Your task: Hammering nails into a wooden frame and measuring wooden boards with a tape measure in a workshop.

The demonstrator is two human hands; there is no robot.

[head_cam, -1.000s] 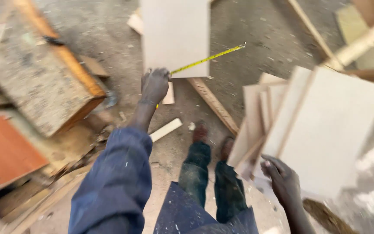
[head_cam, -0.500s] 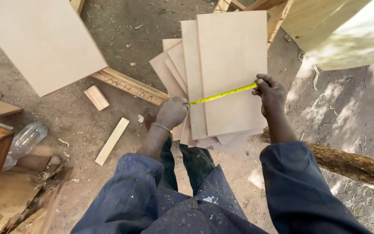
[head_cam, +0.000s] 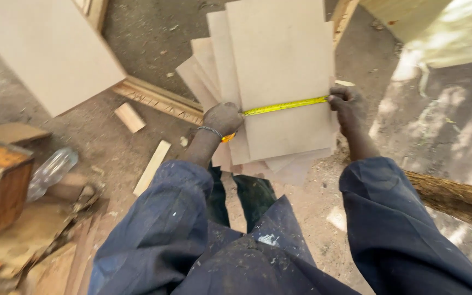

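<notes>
Across the top board [head_cam: 285,71]: yellow tape measure [head_cam: 284,105] stretched, left hand [head_cam: 223,118] closed on its case, right hand [head_cam: 347,104] pinching its end; carved moulding [head_cam: 157,99], offcuts [head_cam: 130,117], plastic bottle [head_cam: 51,170] alongside.

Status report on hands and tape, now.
Left hand grips tape case. Right hand pins tape end at top board edge. Tape lies clear across board.

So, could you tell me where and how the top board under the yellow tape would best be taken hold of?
Probably by its long edges. The top board lies flat on a fanned stack, so no face can be pinched. Its right edge, by the right hand, overhangs the boards beneath; come in from that side and curl fingers under. The left hand holds the tape measure on the left.
</notes>
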